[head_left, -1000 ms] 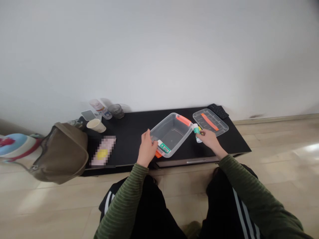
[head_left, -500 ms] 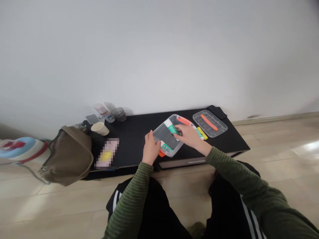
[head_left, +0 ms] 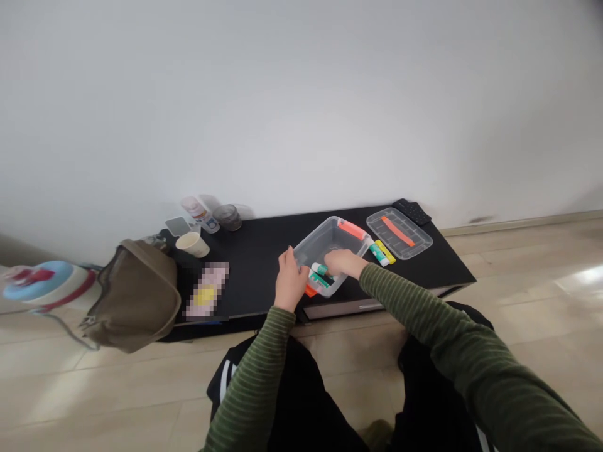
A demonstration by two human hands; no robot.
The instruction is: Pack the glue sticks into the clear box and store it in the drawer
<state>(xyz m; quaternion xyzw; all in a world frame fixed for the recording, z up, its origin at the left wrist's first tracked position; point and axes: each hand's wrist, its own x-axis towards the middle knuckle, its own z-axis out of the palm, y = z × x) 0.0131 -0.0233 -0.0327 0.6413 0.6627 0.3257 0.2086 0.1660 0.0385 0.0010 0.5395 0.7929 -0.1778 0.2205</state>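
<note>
A green-and-white glue stick (head_left: 319, 269) lies inside the clear plastic box (head_left: 325, 237), right at the right hand (head_left: 345, 262), which reaches in over the rim. The fingertips are partly hidden, so I cannot tell whether that grip is closed on the stick or loosened. A second glue stick (head_left: 319, 280) lies just beside it, near the left hand (head_left: 291, 284), whose grip is narrow, pinching the box's near end. The step in hand looks like placing a stick in the box; the move now calls for a clean release and a lift clear of the rim, the left hand steadying. Outside, on the black tabletop (head_left: 257, 263), another green-and-white stick (head_left: 377, 254) and a yellow packet (head_left: 386, 251) lie between the box and its lid (head_left: 409, 225). A paper cup (head_left: 193, 245) stands well apart, near the brown bag (head_left: 136, 295).
</note>
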